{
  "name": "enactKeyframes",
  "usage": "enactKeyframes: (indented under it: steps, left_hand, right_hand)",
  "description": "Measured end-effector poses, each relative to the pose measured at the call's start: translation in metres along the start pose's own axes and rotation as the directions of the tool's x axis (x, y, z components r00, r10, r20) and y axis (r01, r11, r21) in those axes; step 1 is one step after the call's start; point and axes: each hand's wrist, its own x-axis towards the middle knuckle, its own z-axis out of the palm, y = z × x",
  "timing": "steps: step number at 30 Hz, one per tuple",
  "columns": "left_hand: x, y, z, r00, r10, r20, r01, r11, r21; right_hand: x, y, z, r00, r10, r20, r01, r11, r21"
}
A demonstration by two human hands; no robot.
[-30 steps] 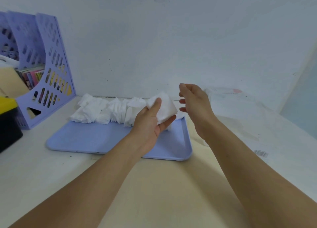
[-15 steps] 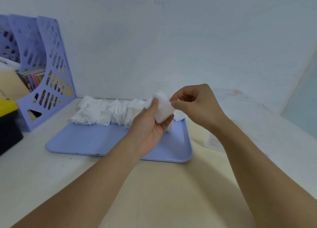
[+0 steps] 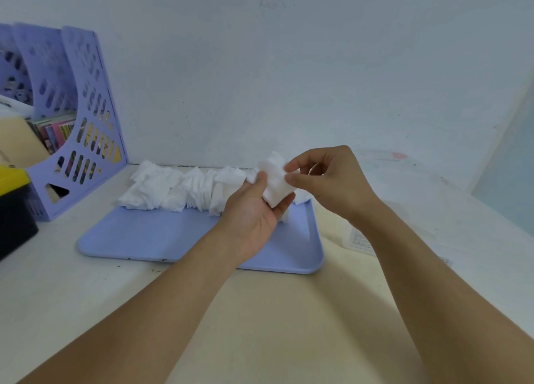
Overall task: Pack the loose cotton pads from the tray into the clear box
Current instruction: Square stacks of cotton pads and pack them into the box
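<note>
1. Lying nearest the camera, the bare table [image 3: 274, 326] is carrying both forearms, which are reaching forward over it.
2. The lavender tray [image 3: 161, 239] is sitting flat on the table, its near half bare.
3. The left hand [image 3: 254, 210] is curling thumb and fingers around a small stack of cotton pads [image 3: 274, 184], holding it above the tray's right far corner.
4. The right hand [image 3: 326, 181] is pinching the stack's right edge between thumb and forefinger.
5. The loose cotton pads [image 3: 179, 190] are lying in a row along the tray's far edge.
6. The clear box [image 3: 404, 198] is sitting right of the tray, partly hidden behind the right forearm.
7. A lavender file rack [image 3: 86, 117] is standing far left against the wall.
</note>
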Motion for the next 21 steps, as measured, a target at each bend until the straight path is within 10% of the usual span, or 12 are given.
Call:
enactKeyframes:
  steps: [9,21]
  left_hand:
    - [0.0003,-0.0051,-0.0046,0.987,0.086,0.135,-0.116,0.966,0.230]
    - [-0.0025,0.0002,-0.0018,0.992,0.040,0.123,-0.056,0.990,0.131]
  right_hand:
    - [-0.0021,-0.0003,0.0059,0.999,-0.037,0.015,0.037,0.999,-0.026]
    - [0.0031,0.0085,0.0017,0.995,0.081,0.059,-0.089,0.985,0.145]
